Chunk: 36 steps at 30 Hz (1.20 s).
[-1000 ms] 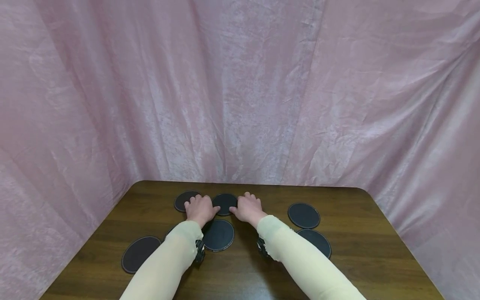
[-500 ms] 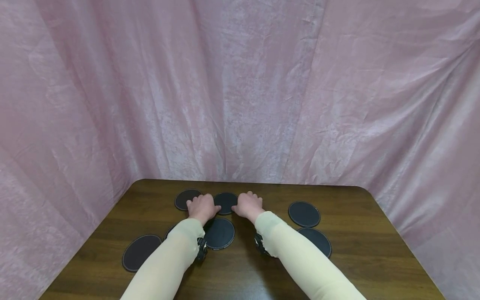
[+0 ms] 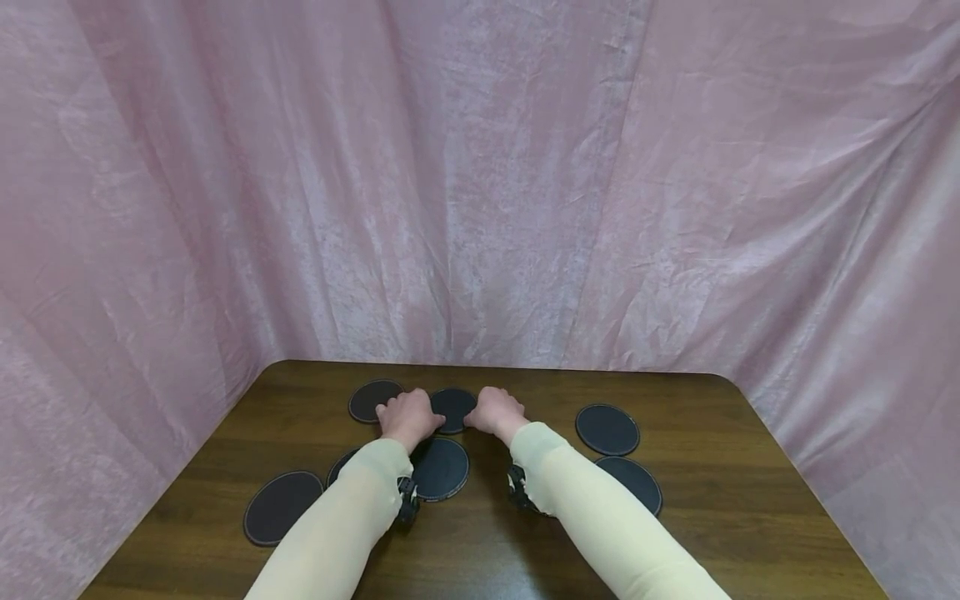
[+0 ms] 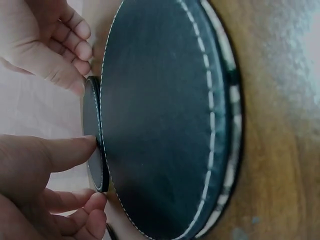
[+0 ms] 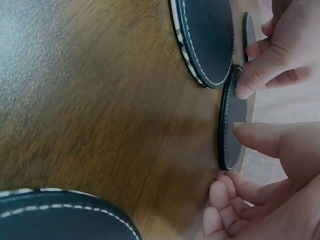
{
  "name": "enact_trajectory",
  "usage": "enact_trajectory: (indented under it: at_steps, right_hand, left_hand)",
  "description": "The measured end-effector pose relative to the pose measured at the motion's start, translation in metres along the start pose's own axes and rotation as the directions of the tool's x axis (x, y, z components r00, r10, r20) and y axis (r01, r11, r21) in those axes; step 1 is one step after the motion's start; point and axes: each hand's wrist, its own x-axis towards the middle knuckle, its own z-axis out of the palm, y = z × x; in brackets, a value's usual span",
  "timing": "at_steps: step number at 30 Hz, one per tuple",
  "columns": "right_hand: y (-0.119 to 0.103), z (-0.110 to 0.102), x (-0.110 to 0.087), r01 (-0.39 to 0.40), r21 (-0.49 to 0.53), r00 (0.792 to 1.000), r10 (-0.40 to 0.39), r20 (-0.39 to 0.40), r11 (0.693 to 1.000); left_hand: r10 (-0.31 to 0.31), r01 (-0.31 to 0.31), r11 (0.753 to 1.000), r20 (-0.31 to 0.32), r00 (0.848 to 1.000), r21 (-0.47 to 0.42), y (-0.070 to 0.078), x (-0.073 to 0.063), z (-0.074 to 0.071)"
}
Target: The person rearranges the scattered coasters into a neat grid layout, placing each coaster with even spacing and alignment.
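Note:
Toward the back of the table, a round black coaster [image 3: 453, 408] with pale edge stitching lies between both hands. My left hand [image 3: 410, 417] grips its left side, the thumb on the top face and the curled fingers at the rim. Opposite, my right hand [image 3: 497, 412] holds the right side in the same way, its thumb [image 5: 252, 136] on the face and the index finger at the edge. Close in front lies a larger-looking coaster [image 4: 157, 120], its near edge showing a pale, dark-marked side. Another coaster [image 3: 369, 403] lies just left of the left hand.
The coasters lie on a brown wooden table [image 3: 720, 475]. Two more [image 3: 609, 429] sit at the right, partly behind the right sleeve. At the left are a coaster [image 3: 279, 508] and one mostly hidden by the left sleeve. A pink curtain [image 3: 480, 183] hangs behind.
The gripped coaster and my left hand have shifted slightly to the right. My right hand's fingers are curled in more than before. The other coasters have stayed in place.

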Motion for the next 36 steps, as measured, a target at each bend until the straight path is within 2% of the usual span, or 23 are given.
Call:
enact_trajectory:
  at_steps: [6,9,12,17,24,30,36]
  right_hand:
    - [-0.024,-0.032,-0.031,-0.055,0.013,0.997,0.054,0.049,0.998]
    - [-0.014,-0.018,-0.018,-0.041,-0.014,0.999,0.042,0.032,0.999]
    - [0.002,0.002,0.007,-0.03,-0.018,0.999,0.031,0.034,0.999]
    - [0.012,0.01,0.023,-0.043,0.03,0.997,0.041,0.062,0.999]
    - [0.015,0.012,0.03,-0.024,0.066,0.999,0.021,0.035,0.998]
    - [0.018,0.013,0.026,-0.036,0.086,0.999,0.037,-0.006,0.996]
    - [0.02,0.006,0.023,-0.011,0.097,0.995,0.021,-0.101,0.995]
  left_hand:
    - [-0.01,0.01,1.0,0.02,1.0,0.01,0.002,-0.002,-0.004]
    - [-0.01,0.01,1.0,0.032,0.999,0.019,0.001,-0.002,-0.003]
    - [-0.015,0.015,1.0,0.037,0.999,0.013,0.001,-0.001,-0.002]
    - [-0.026,0.027,1.0,0.034,0.999,-0.015,0.001,-0.003,-0.002]
    - [-0.034,0.035,0.997,0.011,0.999,-0.062,0.002,-0.005,-0.004]
    - [-0.037,0.037,0.995,0.0,0.999,-0.093,0.002,-0.007,-0.001]
    - [-0.013,0.008,0.994,-0.044,0.999,-0.113,0.004,-0.008,-0.003]
